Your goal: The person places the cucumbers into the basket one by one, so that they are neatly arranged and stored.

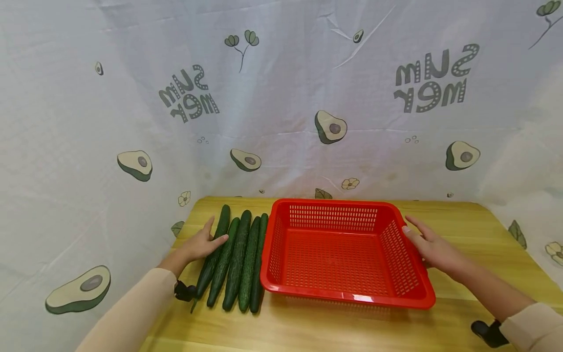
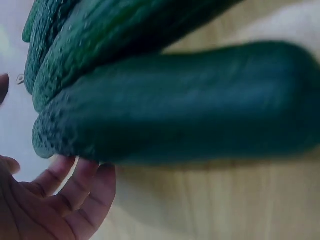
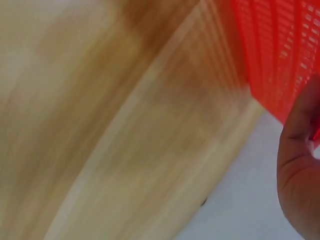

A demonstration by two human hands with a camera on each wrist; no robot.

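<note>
Several dark green cucumbers [image 1: 239, 259] lie side by side on the wooden table. My left hand [image 1: 201, 244] is at the leftmost cucumber [image 2: 175, 110], its thumb spread apart above it. In the left wrist view, the fingertips [image 2: 87, 165] touch that cucumber's side near its bumpy end. To the right of the row stands a red plastic basket [image 1: 334, 296] with slotted walls and nothing in it. My right hand [image 1: 433, 249] holds the basket's right rim, thumb on the rim and the other fingers partly hidden on the outer side.
Wooden table surface [image 1: 308, 330] shows in front of the basket and to its right. A pale cloth [image 1: 281, 98] printed with avocados and lettering hangs behind the table and along its sides. The rightmost cucumber lies right against the basket's left wall.
</note>
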